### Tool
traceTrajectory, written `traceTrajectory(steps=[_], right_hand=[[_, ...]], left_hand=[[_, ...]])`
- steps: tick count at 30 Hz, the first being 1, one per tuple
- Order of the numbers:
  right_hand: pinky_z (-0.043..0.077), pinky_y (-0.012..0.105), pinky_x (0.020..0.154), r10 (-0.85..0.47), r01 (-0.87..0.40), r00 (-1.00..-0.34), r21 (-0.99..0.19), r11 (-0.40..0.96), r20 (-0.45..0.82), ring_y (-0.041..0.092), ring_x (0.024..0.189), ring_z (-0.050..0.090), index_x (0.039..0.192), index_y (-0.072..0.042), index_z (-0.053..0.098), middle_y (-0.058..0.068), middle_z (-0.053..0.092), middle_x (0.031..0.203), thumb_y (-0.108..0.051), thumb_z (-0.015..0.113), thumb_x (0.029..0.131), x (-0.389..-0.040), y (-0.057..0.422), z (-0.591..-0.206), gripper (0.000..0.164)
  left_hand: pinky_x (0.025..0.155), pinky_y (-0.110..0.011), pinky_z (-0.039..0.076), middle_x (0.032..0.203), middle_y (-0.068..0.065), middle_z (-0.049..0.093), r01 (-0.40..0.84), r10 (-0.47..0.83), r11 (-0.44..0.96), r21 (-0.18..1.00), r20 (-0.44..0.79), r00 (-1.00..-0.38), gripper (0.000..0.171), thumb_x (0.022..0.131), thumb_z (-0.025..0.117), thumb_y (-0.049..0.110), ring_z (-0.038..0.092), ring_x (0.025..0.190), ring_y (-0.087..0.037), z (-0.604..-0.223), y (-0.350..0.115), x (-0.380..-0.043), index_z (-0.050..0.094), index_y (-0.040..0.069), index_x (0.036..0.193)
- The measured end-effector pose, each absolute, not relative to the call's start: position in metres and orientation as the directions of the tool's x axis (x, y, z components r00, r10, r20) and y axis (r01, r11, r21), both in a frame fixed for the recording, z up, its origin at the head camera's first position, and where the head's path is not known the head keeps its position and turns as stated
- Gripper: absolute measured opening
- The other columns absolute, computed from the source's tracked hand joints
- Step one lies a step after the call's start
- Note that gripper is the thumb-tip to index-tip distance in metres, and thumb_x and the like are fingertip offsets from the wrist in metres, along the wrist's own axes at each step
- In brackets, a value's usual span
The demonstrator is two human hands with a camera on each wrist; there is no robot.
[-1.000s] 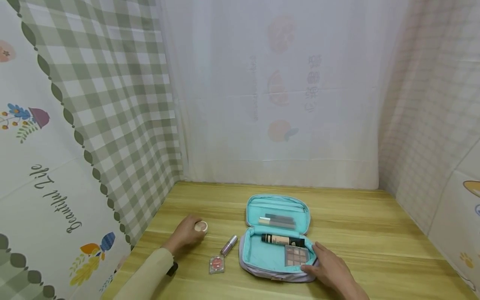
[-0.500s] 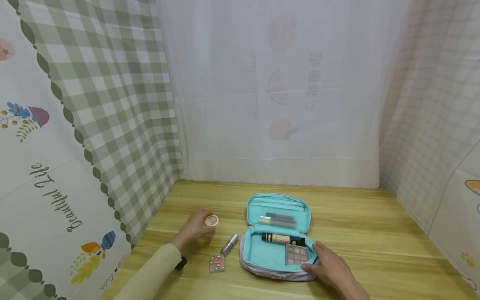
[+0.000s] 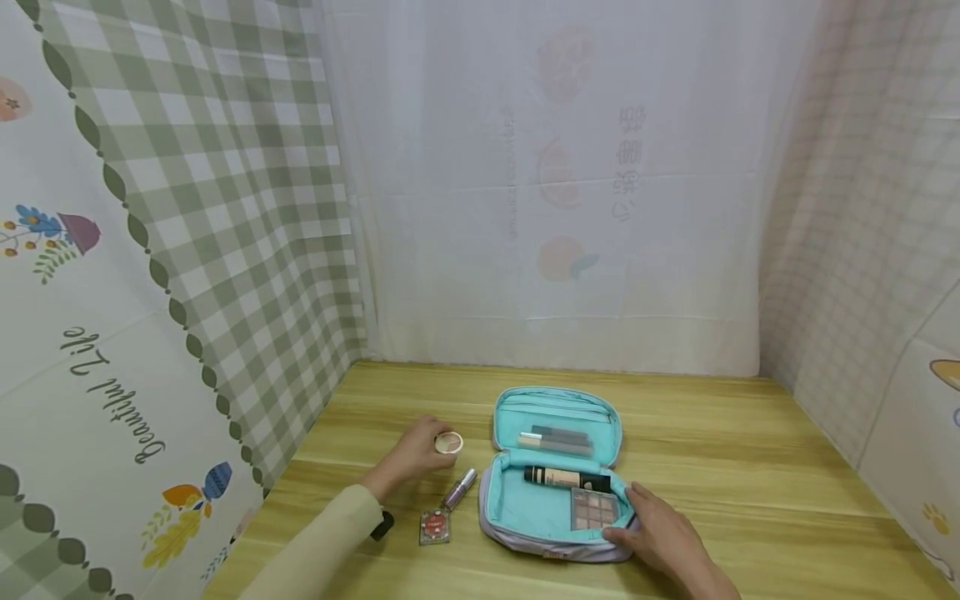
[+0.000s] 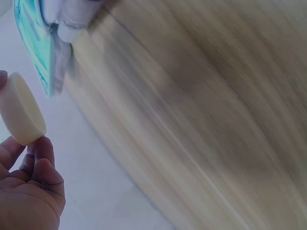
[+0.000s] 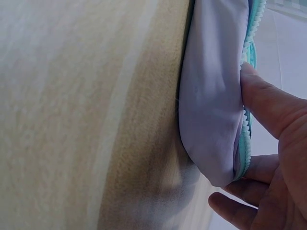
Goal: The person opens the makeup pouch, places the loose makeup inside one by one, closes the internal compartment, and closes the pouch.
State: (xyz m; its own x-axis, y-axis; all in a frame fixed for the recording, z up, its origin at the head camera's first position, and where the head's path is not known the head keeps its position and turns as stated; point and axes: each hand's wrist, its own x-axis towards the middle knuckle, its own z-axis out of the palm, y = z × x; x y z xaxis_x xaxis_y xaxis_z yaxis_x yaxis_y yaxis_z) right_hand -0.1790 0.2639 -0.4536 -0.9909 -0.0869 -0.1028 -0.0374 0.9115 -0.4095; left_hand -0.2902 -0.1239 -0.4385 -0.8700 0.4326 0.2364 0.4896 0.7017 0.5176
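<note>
My left hand (image 3: 412,452) pinches a round, cream-rimmed makeup compact (image 3: 449,443) by its edge, raised above the table left of the bag. In the left wrist view the compact (image 4: 21,109) shows side-on between the fingertips. My right hand (image 3: 667,535) grips the near right corner of an unzipped cosmetic bag (image 3: 532,512), lilac outside and turquoise inside. In the right wrist view the thumb (image 5: 268,98) presses on the zip edge, with fingers round the corner. Inside the bag lie a black-and-beige tube (image 3: 564,477) and an eyeshadow palette (image 3: 594,509).
A shiny lipstick tube (image 3: 460,489) and a small square blush compact (image 3: 435,527) lie on the wooden table (image 3: 720,433) left of the bag. Slim sticks (image 3: 557,441) sit in the lid's mesh pocket. Cloth curtains (image 3: 555,333) surround the table.
My left hand has carried the round compact to the right, nearer the bag and above the lipstick tube. The right hand and the bag have stayed in place.
</note>
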Motion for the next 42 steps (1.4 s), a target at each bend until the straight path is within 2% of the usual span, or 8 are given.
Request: traceTrajectory(steps=[5,14,19,25,34,42], right_hand=[[0.033,0.070,0.100,-0.085,-0.035,-0.991,-0.410,0.912,-0.104,0.058,0.129,0.036,0.138,0.014,0.046,0.038,0.037,0.145,-0.060,0.074,0.079,-0.179,0.264,-0.453,0.099],[0.032,0.070,0.100,-0.077,-0.026,-0.991,-0.408,0.913,-0.109,0.058,0.130,0.035,0.138,0.014,0.046,0.037,0.036,0.145,-0.061,0.074,0.079,-0.178,0.263,-0.452,0.099],[0.033,0.070,0.100,-0.074,-0.023,-0.991,-0.408,0.913,-0.110,0.058,0.129,0.036,0.139,0.014,0.045,0.037,0.036,0.145,-0.060,0.074,0.079,-0.178,0.263,-0.452,0.099],[0.034,0.069,0.100,-0.081,-0.031,-0.991,-0.413,0.910,-0.104,0.057,0.130,0.036,0.138,0.014,0.045,0.037,0.037,0.145,-0.058,0.075,0.079,-0.178,0.263,-0.451,0.098],[0.034,0.068,0.100,-0.084,-0.033,-0.991,-0.410,0.912,-0.108,0.057,0.129,0.036,0.138,0.014,0.045,0.037,0.037,0.145,-0.058,0.075,0.079,-0.178,0.263,-0.451,0.098],[0.034,0.069,0.100,-0.081,-0.029,-0.990,-0.398,0.917,-0.113,0.058,0.128,0.037,0.138,0.015,0.045,0.038,0.037,0.144,-0.060,0.074,0.079,-0.178,0.263,-0.452,0.101]], left_hand=[[0.064,-0.028,0.044,0.096,-0.004,0.057,0.530,0.468,0.682,0.504,0.256,-0.846,0.041,0.074,0.078,0.016,0.050,0.082,-0.015,-0.436,-0.112,-0.289,0.069,0.000,0.110],[0.062,-0.026,0.045,0.093,-0.006,0.056,0.596,0.522,0.627,0.503,0.296,-0.800,0.041,0.071,0.078,0.014,0.050,0.079,-0.014,-0.437,-0.090,-0.281,0.068,-0.005,0.106],[0.065,-0.024,0.046,0.096,-0.003,0.056,0.569,0.532,0.631,0.528,0.239,-0.812,0.039,0.074,0.079,0.015,0.049,0.081,-0.013,-0.438,-0.073,-0.276,0.069,0.000,0.109],[0.065,-0.021,0.047,0.105,-0.003,0.058,0.524,0.552,0.645,0.556,0.136,-0.823,0.046,0.075,0.081,0.016,0.049,0.082,-0.009,-0.441,-0.050,-0.269,0.068,0.002,0.117],[0.068,-0.017,0.044,0.098,0.006,0.054,0.604,0.627,0.609,0.514,0.154,-0.764,0.042,0.075,0.084,0.017,0.046,0.082,-0.003,-0.445,-0.018,-0.259,0.069,0.007,0.113],[0.067,-0.016,0.043,0.101,0.005,0.058,0.632,0.656,0.596,0.496,0.154,-0.739,0.042,0.075,0.083,0.020,0.047,0.083,-0.002,-0.447,0.004,-0.254,0.071,0.008,0.113]])
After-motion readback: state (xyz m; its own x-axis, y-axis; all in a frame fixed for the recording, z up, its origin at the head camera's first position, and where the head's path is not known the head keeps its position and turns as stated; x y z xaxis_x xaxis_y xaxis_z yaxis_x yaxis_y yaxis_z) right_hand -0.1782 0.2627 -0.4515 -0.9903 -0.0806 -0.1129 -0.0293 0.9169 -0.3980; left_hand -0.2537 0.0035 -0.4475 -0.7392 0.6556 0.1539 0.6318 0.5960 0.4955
